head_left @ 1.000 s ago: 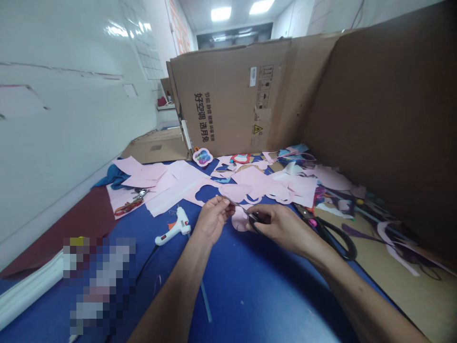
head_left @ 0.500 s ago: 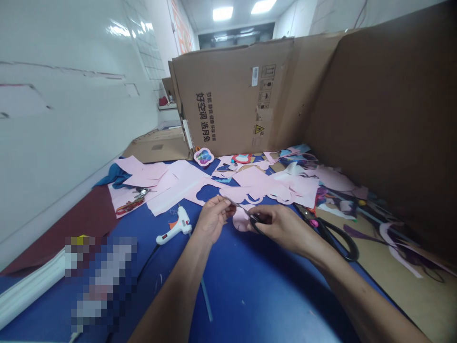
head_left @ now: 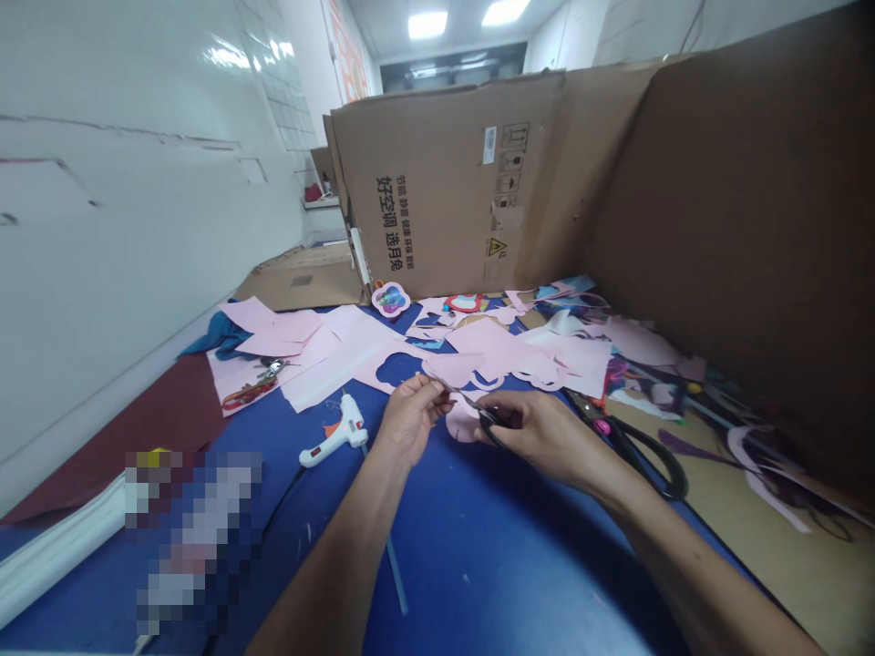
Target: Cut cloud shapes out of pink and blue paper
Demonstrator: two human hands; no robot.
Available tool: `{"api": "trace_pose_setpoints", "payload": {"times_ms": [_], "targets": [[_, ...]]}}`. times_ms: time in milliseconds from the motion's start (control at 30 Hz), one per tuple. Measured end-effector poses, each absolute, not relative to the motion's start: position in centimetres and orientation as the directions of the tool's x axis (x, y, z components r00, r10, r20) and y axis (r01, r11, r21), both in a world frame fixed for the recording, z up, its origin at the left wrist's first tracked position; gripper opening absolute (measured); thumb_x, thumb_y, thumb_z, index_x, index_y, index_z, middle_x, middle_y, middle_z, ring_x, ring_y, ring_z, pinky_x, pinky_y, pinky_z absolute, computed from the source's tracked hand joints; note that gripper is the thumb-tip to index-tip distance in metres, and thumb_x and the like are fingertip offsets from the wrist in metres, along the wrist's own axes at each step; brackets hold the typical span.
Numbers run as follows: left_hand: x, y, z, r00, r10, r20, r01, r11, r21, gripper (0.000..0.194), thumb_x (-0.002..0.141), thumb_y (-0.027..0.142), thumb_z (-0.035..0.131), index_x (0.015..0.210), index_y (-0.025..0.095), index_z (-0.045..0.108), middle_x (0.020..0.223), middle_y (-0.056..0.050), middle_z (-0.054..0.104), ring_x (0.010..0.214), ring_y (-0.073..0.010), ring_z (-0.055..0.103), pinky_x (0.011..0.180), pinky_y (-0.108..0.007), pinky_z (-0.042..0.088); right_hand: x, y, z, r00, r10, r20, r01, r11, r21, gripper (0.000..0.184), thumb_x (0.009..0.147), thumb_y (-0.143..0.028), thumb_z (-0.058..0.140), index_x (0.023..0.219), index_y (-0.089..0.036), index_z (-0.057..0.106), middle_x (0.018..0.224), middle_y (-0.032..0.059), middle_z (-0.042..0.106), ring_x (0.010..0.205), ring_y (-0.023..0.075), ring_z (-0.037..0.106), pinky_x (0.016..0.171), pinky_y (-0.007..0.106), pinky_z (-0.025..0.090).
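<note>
Your left hand (head_left: pixel 410 412) pinches the pink paper (head_left: pixel 463 425), which is between your two hands; your right hand (head_left: pixel 531 421) is closed around the scissors (head_left: pixel 488 419). For a smooth edge, better turn the paper slowly, keeping left fingers away from the cut.

The cardboard box (head_left: pixel 451 182) carries dark Chinese print, turned on its side. The bigger line (head_left: pixel 388 223) reads 好空调 选月兔, and the smaller line (head_left: pixel 406 221) just right of it reads 节能 静音 健康 环保 智能. Farther right on the same panel is a white label (head_left: pixel 489 146) with barcode-like stripes. Beside it runs a column of framed handling signs (head_left: pixel 509 162), among them arrows, a glass and an umbrella. Below these stands a yellow warning triangle (head_left: pixel 498 248) with a dark mark inside; at this size, its symbol and the fine print nearby can't be made out for certain.
</note>
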State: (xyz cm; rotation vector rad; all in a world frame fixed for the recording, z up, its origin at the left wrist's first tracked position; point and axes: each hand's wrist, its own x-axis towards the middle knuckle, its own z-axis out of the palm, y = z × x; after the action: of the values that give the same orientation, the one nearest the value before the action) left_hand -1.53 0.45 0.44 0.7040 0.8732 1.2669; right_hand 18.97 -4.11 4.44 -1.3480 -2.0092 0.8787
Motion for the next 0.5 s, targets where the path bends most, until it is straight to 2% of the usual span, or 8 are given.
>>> {"api": "trace_pose_setpoints", "payload": {"times_ms": [500], "targets": [[-1.87, 0.45, 0.68, 0.115, 0.976, -0.183, -0.487, 0.216, 0.846, 0.033, 0.058, 0.027, 0.094, 0.076, 0.017, 0.069, 0.076, -0.005, 0.075, 0.069, -0.0152, 0.068, 0.072, -0.029, 0.055, 19.04, -4.19, 4.60, -0.331, 0.938, 0.099, 0.560, 0.280, -0.780, 0.018, 0.090, -0.032, 0.069, 0.093, -0.021, 0.083, 0.074, -0.0001, 0.069, 0.067, 0.0170, 0.054, 0.061, 0.028, 0.038]]}}
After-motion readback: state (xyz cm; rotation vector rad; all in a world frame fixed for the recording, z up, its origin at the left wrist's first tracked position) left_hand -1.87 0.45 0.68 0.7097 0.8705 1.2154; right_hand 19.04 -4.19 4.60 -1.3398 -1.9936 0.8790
